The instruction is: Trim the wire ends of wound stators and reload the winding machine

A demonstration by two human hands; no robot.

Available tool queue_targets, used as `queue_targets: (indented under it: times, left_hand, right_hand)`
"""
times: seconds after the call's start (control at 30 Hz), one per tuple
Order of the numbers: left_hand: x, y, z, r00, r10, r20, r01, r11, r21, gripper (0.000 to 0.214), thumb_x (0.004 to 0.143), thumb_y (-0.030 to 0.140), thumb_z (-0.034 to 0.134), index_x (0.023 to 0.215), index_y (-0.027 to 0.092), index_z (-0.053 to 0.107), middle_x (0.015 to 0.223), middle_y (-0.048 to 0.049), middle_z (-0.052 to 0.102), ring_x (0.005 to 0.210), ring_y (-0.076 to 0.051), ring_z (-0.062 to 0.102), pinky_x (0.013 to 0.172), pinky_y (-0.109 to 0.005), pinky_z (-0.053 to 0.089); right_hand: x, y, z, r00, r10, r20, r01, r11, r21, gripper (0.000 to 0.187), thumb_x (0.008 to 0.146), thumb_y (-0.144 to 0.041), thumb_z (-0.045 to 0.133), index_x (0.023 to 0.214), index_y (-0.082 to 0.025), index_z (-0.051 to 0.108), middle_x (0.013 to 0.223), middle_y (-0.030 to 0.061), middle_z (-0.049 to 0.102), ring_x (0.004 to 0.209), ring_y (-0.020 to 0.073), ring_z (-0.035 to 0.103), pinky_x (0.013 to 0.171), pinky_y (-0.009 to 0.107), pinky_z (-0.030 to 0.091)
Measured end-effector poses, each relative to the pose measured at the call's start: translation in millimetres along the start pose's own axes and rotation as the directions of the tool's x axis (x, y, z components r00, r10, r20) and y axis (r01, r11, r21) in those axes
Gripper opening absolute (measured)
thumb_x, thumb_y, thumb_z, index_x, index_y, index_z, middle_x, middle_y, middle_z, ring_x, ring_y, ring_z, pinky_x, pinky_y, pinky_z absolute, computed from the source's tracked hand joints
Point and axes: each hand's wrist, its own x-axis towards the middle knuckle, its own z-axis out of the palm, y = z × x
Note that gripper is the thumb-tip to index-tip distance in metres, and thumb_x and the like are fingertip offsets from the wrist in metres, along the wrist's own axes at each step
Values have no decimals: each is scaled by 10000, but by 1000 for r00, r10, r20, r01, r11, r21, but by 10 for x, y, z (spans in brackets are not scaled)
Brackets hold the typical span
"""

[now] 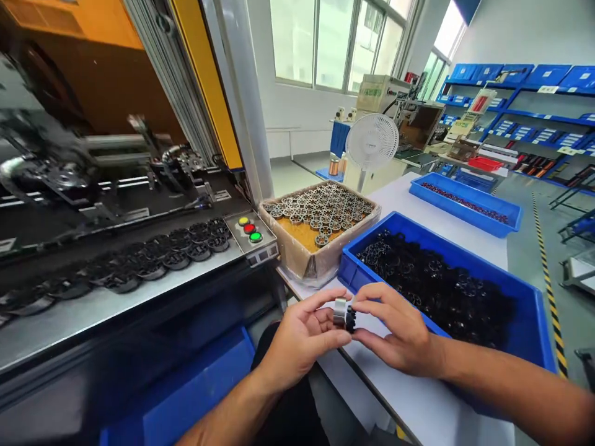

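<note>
Over the white table's near edge, my left hand (307, 331) grips a silvery metal ring (339, 311) between thumb and fingers. Against the ring's right side sits a black toothed plastic piece (351, 318), pinched by the thumb and fingertips of my right hand (395, 328). The two parts touch; whether they are fully joined I cannot tell. Just beyond my right hand stands a blue bin (542, 322) full of black plastic parts (432, 279). A cardboard box (297, 254) lined with plastic, holding rows of metal rings (330, 207), is past my left hand.
Left is a machine with a yellow post (209, 80), a button panel (250, 229) and rows of black-and-metal assemblies (153, 254) on its ledge. A shallow blue tray (509, 226) of small reddish parts and a white fan (372, 141) stand farther back. A blue container (195, 396) is below.
</note>
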Motion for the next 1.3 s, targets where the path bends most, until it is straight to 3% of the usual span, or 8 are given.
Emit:
queue_targets:
  times: [0.2,0.43,0.77,0.9,1.23,1.3]
  left_hand:
    - [-65,24,41,993,37,-112,-33,999,34,502,513,19,896,977,173,784,854,-46,798,767,-137,732,732,-213,586]
    - [-77,-2,42,993,95,-68,-96,995,-7,487,543,-14,870,972,203,790,846,-28,803,760,-125,743,714,-186,597]
    - [-71,-28,29,995,20,-93,-22,1000,-18,578,424,-63,884,935,193,797,838,-36,809,757,-153,751,699,-197,601]
    - [-73,-23,5,995,-1,-100,2,1000,11,580,409,-59,888,927,187,799,820,-27,807,754,-158,751,700,-200,602]
    - [-59,-29,-19,996,-37,-84,38,999,16,548,441,0,916,933,217,805,815,-16,803,700,-111,720,651,-152,566]
    - [-54,-54,-39,997,-36,-71,38,999,23,545,447,32,930,943,221,805,826,-21,802,711,-113,717,661,-157,562]
  right_hand:
    - [5,-53,8,999,-11,37,9,998,55,358,883,-109,632,1233,-161,576,998,109,668,952,203,657,789,345,597]
    - [6,-39,12,999,-34,33,34,999,13,415,868,-105,662,1271,-127,563,1007,127,657,950,213,650,790,353,599]
    - [-40,39,11,980,-194,51,197,979,-51,371,852,-20,628,1214,-87,581,1024,141,638,960,218,623,762,371,597]
    - [-37,81,4,949,-306,74,312,945,-102,288,889,-48,573,1175,-55,605,988,145,658,949,226,638,742,374,592]
    - [-22,44,7,976,-199,91,206,975,-78,309,920,-117,585,1228,-102,574,975,137,683,901,211,661,728,360,596]
    - [-11,54,4,962,-245,119,255,964,-75,267,956,-122,515,1213,-81,573,955,145,685,877,213,663,697,355,589]
